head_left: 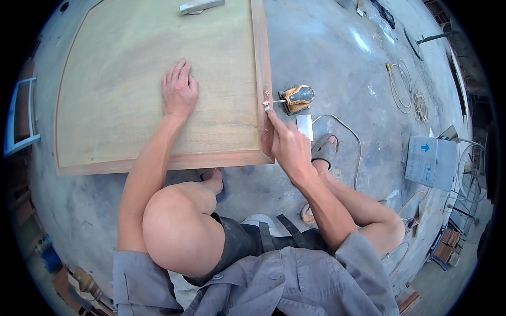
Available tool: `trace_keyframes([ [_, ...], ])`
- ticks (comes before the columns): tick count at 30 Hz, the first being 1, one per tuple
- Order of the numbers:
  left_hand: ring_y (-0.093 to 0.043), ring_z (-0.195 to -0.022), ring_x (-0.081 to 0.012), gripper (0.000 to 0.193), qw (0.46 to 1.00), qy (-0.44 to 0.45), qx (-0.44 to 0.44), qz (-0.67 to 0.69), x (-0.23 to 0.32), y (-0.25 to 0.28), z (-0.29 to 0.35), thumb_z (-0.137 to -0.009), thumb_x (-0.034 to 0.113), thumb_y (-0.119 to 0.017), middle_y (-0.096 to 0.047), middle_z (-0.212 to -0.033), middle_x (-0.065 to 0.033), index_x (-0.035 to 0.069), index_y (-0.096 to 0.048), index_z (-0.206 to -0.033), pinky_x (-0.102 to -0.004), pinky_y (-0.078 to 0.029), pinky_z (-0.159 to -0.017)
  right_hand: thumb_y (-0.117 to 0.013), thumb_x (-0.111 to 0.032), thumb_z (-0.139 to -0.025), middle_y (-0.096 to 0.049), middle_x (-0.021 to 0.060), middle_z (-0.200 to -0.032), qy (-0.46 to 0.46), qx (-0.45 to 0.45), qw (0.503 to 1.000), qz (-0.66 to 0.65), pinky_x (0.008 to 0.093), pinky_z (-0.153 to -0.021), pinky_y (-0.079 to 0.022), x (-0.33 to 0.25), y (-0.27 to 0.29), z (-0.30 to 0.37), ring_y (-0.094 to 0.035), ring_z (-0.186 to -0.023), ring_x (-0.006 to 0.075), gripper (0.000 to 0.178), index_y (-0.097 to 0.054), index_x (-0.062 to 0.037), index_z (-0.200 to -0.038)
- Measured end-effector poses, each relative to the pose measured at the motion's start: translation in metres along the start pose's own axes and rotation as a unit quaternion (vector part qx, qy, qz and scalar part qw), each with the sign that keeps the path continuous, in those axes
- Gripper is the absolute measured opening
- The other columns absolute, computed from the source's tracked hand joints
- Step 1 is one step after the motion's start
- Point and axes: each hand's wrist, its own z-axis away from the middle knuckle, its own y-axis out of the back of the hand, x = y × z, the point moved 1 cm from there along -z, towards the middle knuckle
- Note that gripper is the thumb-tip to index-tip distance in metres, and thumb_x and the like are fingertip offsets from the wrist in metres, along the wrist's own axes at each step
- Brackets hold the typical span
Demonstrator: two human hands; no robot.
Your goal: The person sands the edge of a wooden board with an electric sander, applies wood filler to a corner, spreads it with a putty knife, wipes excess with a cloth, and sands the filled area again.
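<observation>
My left hand rests palm down with its fingers stretched out on a large wooden panel with a raised frame. Over at the panel's right edge, my right hand points its index finger at a small lump of pale filler on the frame, the fingertip touching it. The other fingers of that hand are curled. A flat, pale rectangular blade sticks out beside its knuckles and seems held there; any handle is hidden. An orange and black power sander sits on the floor just beyond this hand.
A pale block lies on the panel's far part. From near the sander a white cord curves across the concrete floor. To the right are a coiled cable, a grey-blue carton and a wire fan cage. A round disc lies by my foot.
</observation>
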Motion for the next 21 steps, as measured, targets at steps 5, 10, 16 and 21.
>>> trace_keyframes([
  [5,-0.054,-0.135,-0.0343,0.036,1.000,-0.005,0.002,-0.011,0.003,-0.004,-0.002,-0.094,0.011,-0.059,-0.063,-0.139,-0.0165,0.001,-0.066,-0.127,-0.0488,-0.040,-0.116,-0.058,-0.013,-0.100,-0.065,0.0258,-0.077,-0.007,-0.003,1.000,0.014,0.0506,-0.060,-0.055,-0.005,0.006,0.004,-0.068,-0.068,0.0430,0.040,-0.066,-0.0170,-0.139],
  [10,-0.054,-0.135,-0.0344,0.036,1.000,0.000,0.004,0.003,0.001,-0.002,0.000,-0.093,0.012,-0.059,-0.063,-0.139,-0.0168,0.001,-0.066,-0.127,-0.0495,-0.040,-0.116,-0.058,-0.013,-0.099,-0.065,0.0266,-0.077,0.007,0.020,1.000,0.002,0.0506,-0.059,-0.055,0.004,-0.004,-0.024,-0.068,-0.068,0.0441,0.042,-0.065,-0.0182,-0.140],
  [16,-0.052,-0.137,-0.0351,0.037,1.000,-0.001,-0.006,-0.017,0.000,0.001,-0.001,-0.096,0.013,-0.058,-0.062,-0.142,-0.0162,0.002,-0.064,-0.131,-0.0490,-0.039,-0.116,-0.058,-0.012,-0.098,-0.065,0.0273,-0.077,0.003,0.001,1.000,0.004,0.0518,-0.063,-0.055,-0.005,0.004,-0.004,-0.068,-0.069,0.0437,0.044,-0.064,-0.0176,-0.141],
  [21,-0.052,-0.136,-0.0348,0.037,1.000,0.004,-0.013,-0.001,0.000,-0.005,0.002,-0.096,0.013,-0.058,-0.061,-0.142,-0.0161,0.002,-0.064,-0.131,-0.0489,-0.039,-0.116,-0.060,-0.009,-0.093,-0.066,0.0245,-0.078,0.040,0.038,0.998,0.009,0.0518,-0.055,-0.055,0.010,-0.006,-0.033,-0.070,-0.065,0.0426,0.052,-0.062,-0.0198,-0.144],
])
